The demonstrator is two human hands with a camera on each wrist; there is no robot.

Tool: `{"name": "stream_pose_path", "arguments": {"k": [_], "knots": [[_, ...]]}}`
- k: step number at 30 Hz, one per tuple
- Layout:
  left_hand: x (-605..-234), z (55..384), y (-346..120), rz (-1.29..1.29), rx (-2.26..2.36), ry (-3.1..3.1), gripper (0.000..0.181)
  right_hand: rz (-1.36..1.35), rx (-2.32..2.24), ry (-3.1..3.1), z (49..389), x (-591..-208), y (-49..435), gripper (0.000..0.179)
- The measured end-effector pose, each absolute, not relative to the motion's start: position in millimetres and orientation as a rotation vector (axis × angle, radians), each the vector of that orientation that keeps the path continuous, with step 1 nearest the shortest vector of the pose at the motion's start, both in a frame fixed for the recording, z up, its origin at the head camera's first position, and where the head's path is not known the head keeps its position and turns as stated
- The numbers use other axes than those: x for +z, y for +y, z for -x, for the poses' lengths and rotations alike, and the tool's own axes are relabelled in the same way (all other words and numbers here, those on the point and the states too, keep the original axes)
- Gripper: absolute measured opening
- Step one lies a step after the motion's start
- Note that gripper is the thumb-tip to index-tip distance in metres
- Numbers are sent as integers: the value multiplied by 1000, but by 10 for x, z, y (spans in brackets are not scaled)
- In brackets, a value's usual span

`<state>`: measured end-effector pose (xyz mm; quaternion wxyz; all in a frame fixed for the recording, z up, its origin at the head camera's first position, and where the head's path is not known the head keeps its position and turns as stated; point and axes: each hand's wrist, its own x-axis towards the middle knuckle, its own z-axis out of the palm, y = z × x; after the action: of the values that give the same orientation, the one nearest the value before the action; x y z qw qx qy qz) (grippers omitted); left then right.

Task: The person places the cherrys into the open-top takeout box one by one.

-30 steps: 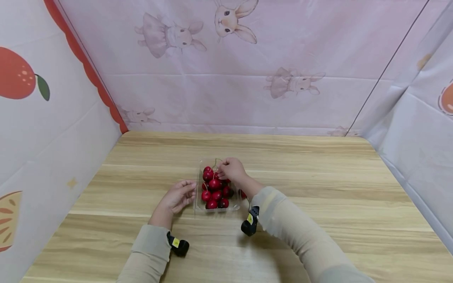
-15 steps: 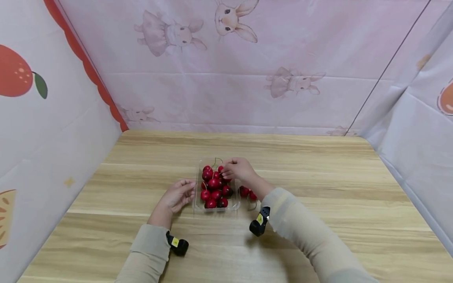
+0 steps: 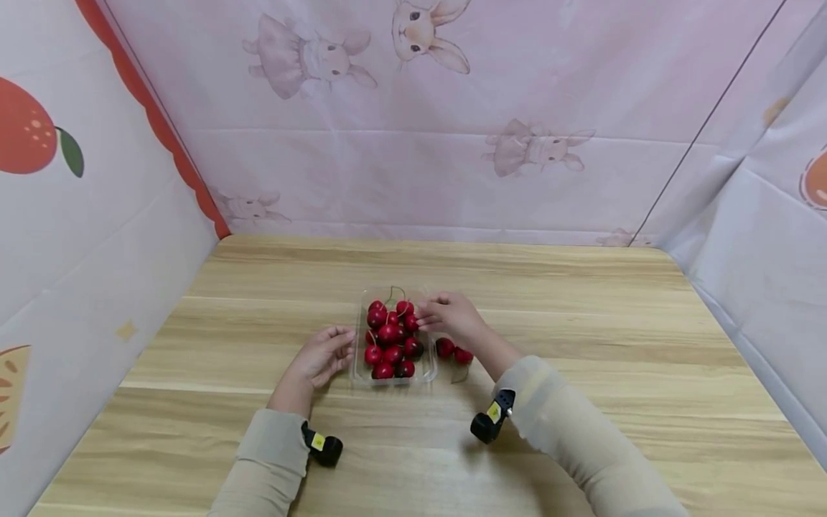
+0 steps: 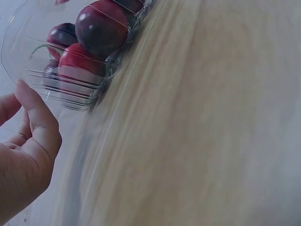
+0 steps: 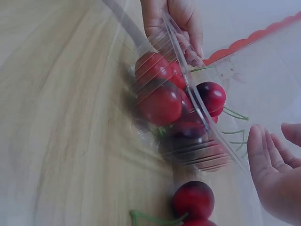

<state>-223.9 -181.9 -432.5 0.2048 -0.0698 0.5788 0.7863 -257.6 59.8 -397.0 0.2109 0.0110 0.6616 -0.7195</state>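
Note:
A clear plastic box [image 3: 359, 370] stands on the table, filled with dark red cherries [image 3: 390, 334], some with green stems. At its left rim my left hand [image 3: 321, 357] holds the edge lightly between thumb and bent fingers; in the left wrist view the thumb [image 4: 38, 115] meets the rim. My right hand [image 3: 452, 316] hovers by the box's right rim, fingers extended and the thumb apart, with nothing between them in the right wrist view. Two cherries [image 3: 445, 348] with stems lie on the table just right of the box, below my right hand.
The wood-grain table [image 3: 581, 301] extends around the box on all sides. A pink rabbit-print cloth [image 3: 413, 179] hangs behind its back edge, and white printed cloths flank it. A small black camera [image 3: 487, 427] sits on each wrist.
My right hand has moved right, from above the cherries to the box's right rim, uncovering cherries in the box and the two outside. My left hand stays at the left rim.

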Motion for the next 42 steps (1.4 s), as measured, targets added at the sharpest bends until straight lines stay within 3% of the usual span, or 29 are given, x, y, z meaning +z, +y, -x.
{"name": "stream_pose_path", "arguments": {"k": [22, 42], "knots": [[-4345, 2232, -1839, 190, 2177, 1633, 5, -76, -2107, 1813, 2234, -4041, 1047, 28], [-4333, 2255, -1868, 180, 2186, 1608, 5, -5, -2030, 1878, 1939, -4345, 1409, 28]]}}
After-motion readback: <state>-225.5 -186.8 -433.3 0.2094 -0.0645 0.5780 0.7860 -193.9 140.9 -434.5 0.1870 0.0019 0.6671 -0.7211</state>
